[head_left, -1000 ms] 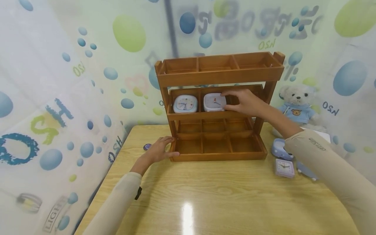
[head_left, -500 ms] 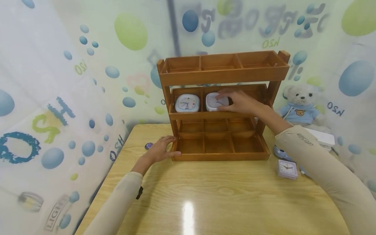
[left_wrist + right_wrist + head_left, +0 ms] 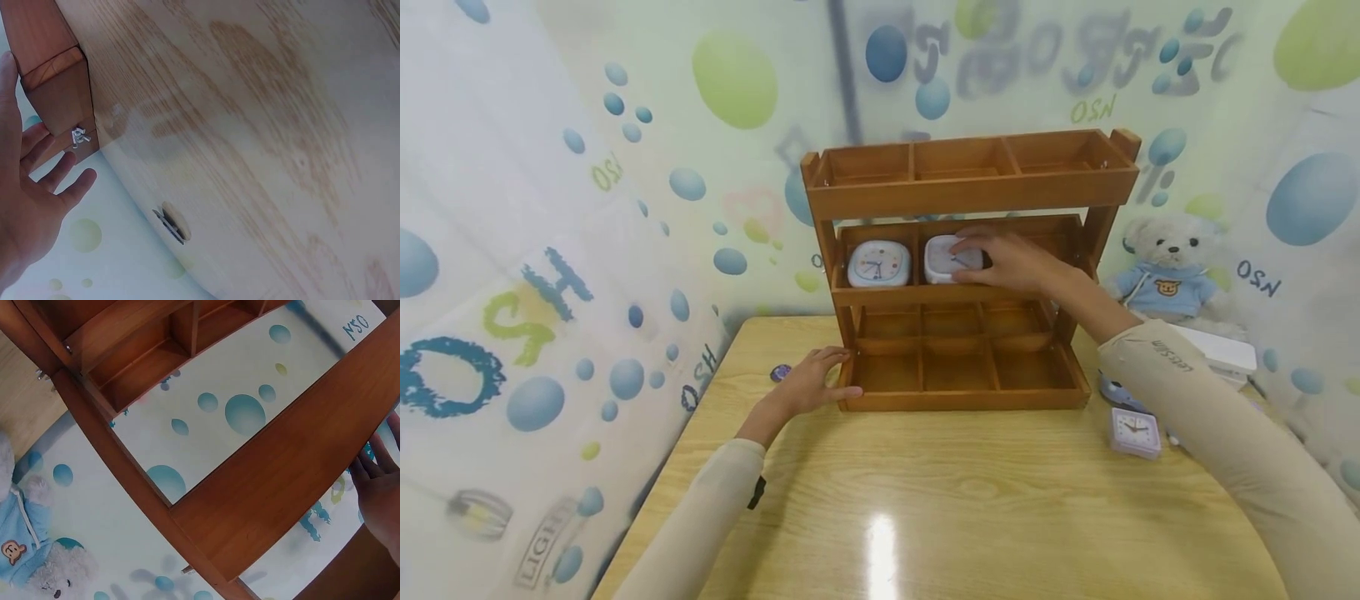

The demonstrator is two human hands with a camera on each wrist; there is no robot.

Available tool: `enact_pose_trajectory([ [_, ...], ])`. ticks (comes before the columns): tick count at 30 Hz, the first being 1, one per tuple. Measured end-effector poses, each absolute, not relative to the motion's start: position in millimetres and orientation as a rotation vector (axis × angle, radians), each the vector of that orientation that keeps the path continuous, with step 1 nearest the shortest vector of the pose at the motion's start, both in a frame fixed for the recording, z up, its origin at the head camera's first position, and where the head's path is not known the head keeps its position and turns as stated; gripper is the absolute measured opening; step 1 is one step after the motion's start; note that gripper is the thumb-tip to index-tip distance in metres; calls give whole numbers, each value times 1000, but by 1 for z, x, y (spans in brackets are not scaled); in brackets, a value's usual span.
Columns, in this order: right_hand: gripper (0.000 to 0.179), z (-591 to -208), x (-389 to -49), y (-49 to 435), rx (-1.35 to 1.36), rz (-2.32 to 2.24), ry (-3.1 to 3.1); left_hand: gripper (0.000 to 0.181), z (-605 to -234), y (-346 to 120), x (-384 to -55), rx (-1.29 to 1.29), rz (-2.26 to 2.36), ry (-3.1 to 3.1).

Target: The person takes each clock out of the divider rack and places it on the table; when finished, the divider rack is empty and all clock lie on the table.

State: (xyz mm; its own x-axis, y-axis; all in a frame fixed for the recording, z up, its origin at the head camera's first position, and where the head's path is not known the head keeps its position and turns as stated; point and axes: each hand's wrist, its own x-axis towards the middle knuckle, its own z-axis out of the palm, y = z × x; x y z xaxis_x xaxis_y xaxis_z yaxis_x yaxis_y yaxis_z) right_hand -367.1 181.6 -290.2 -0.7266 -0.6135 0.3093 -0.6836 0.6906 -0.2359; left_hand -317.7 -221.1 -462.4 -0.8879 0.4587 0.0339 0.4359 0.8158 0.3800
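Observation:
A three-tier wooden rack (image 3: 966,402) with divided compartments stands on the table. In its middle tier, a white and pale blue alarm clock (image 3: 878,264) sits in the left compartment. A white alarm clock (image 3: 942,257) is one compartment over, partly covered by my right hand (image 3: 1003,260), whose thumb and fingers grip its face side. The right wrist view shows that hand (image 3: 382,494) at its right edge, with the clock out of sight. My left hand (image 3: 805,383) touches the rack's lower left corner, thumb at the front rail; its fingers (image 3: 78,189) spread along the side.
At the right stand a white teddy bear (image 3: 1172,258) in a blue sweater, a white box (image 3: 1225,354), a small lilac clock (image 3: 1135,433) and a blue object (image 3: 1120,392) partly behind the right sleeve. A small dark round disc (image 3: 780,372) lies left of the rack.
My right hand has moved in from the white clock's right edge until its fingers overlap the clock's face. My left hand stays at the rack's corner. The view has shifted slightly.

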Motion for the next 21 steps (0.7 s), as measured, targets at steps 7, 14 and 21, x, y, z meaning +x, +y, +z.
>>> enact_pose_trajectory([
  [7,57,-287,-369,179,1088,479,-2687,91,-460,-220,-315,728,603,2924],
  [14,59,-284,-371,175,1075,421,-2732,91,-461,-221,-315,715,591,2927],
  [21,66,-286,-370,174,1048,362,-2750,91,-460,-219,-314,711,586,2931],
])
